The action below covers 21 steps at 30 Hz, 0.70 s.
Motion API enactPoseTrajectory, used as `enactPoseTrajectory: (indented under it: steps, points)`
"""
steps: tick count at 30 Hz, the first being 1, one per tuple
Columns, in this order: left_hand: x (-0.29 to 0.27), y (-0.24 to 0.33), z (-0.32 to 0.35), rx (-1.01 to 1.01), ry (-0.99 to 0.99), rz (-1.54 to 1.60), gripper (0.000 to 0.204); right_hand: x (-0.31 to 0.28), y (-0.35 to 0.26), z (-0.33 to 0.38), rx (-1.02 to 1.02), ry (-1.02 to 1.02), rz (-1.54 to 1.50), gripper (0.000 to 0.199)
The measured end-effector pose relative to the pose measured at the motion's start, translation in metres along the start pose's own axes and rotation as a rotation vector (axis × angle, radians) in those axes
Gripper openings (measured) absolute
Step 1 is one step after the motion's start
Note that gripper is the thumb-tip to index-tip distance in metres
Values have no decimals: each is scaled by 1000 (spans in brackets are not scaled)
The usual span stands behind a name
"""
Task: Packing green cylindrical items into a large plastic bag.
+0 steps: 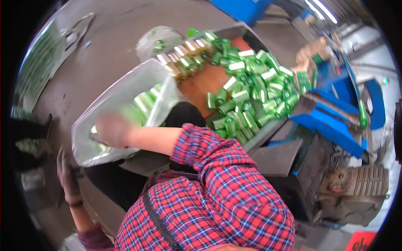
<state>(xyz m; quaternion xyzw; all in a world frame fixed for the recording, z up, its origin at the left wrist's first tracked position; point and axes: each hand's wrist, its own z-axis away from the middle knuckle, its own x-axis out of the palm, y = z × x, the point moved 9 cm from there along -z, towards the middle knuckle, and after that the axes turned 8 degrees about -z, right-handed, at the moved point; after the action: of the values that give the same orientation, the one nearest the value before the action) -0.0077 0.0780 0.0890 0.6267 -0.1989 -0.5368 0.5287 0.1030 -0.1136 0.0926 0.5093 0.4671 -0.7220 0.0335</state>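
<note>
A clear plastic bag [119,85], its mouth spread wide, lies in front of me with green rolls [144,104] inside. Over its near part is my right hand [114,129], gloved and smeared by motion. Whether its fingers hold anything cannot be made out; blurred green rolls lie right beside it. My left hand [68,175], also gloved, is outside the bag at the far left, fingers stretched out and no held thing visible. A grey tray [268,121] beyond the bag bears a heap of shiny green rolls [245,85] and a row of yellowish rolls [178,62].
Another clear bag [157,39] rests on the floor behind the tray. Blue machine parts [331,125] and a brown ribbed motor housing [354,194] stand at the right. Cardboard [312,54] is at the back right. Dark-clad legs [31,134] show at the left edge.
</note>
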Motion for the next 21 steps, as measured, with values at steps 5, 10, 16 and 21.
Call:
enactPoseTrajectory:
  steps: [5,10,16,21]
  points:
    - [-30,-165,5,-280,351,302,37,-46,237,137,96,838,871,28]
    - [-30,-228,41,-466,322,355,31,-50,443,325,1233,438,188,52]
    - [-45,-141,-4,-79,432,175,35,48,530,366,1533,-78,334,61]
    - [-19,31,29,348,549,74,42,8,483,366,1454,258,96,63]
